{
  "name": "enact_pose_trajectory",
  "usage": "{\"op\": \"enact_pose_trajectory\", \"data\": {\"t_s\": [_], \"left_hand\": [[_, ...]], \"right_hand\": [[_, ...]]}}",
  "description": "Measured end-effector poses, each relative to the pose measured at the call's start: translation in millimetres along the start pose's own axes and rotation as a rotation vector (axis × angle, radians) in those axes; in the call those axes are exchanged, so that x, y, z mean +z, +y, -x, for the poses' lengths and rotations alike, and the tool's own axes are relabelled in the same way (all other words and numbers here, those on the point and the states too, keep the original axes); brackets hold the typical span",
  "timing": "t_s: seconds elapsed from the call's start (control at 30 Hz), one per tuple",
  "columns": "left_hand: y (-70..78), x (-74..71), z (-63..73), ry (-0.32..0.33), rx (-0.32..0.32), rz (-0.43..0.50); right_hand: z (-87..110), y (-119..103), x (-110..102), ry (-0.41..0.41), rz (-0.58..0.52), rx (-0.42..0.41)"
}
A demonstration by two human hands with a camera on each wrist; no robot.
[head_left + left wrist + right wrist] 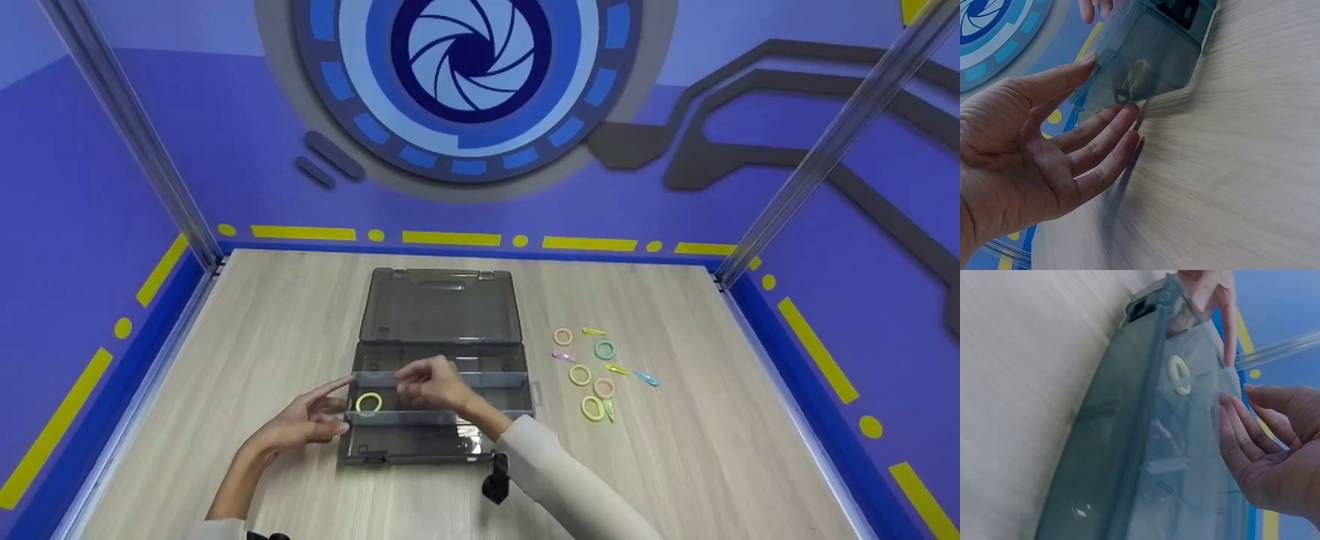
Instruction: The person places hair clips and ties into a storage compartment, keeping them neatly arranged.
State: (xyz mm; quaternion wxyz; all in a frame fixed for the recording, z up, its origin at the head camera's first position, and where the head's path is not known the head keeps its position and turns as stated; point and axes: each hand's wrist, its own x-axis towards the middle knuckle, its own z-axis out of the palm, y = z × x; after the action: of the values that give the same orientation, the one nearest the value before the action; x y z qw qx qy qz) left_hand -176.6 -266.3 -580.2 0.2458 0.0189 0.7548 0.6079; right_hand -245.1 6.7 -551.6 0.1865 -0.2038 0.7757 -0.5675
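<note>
Ring placing, middle compartment

Your left hand is resting extended fingers against the left end of the box, gripping nothing. Your right hand is hanging over the middle compartment, fingers loosely bent, thumb apart; nothing is showing in its grasp. A yellow ring is sitting at that compartment's left end. Loose rings and hair clips are lying on the table, rightward. Judgement: you are finishing one placement; the next move is probably calling for another ring.
</note>
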Motion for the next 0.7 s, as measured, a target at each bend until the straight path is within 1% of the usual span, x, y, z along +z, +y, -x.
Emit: {"op": "enact_pose_trajectory", "data": {"t_s": [0.1, 0.23, 0.4, 0.57, 0.63, 0.7], "left_hand": [[-0.2, 0.0, -0.5, -0.005, -0.005, 0.006], [0.0, -1.7, 0.0, -0.005, 0.005, 0.002], [0.2, -3.5, -0.2, -0.014, 0.019, -0.006], [-0.5, -3.6, -1.0, -0.023, 0.024, 0.001], [-0.9, -3.5, -0.9, -0.026, 0.026, 0.005], [-1.2, -3.1, -0.8, -0.029, 0.028, 0.010]], "right_hand": [[4.9, -6.5, -12.4, -0.026, -0.065, 0.024], [9.8, -16.2, -31.2, -0.021, -0.083, 0.032], [15.3, -22.9, -57.2, 0.014, -0.033, 0.004], [18.9, -18.4, -82.1, 0.058, 0.041, -0.001], [20.6, -14.3, -91.1, 0.071, 0.045, -0.007], [22.7, -9.6, -99.8, 0.082, 0.023, -0.013]]}}
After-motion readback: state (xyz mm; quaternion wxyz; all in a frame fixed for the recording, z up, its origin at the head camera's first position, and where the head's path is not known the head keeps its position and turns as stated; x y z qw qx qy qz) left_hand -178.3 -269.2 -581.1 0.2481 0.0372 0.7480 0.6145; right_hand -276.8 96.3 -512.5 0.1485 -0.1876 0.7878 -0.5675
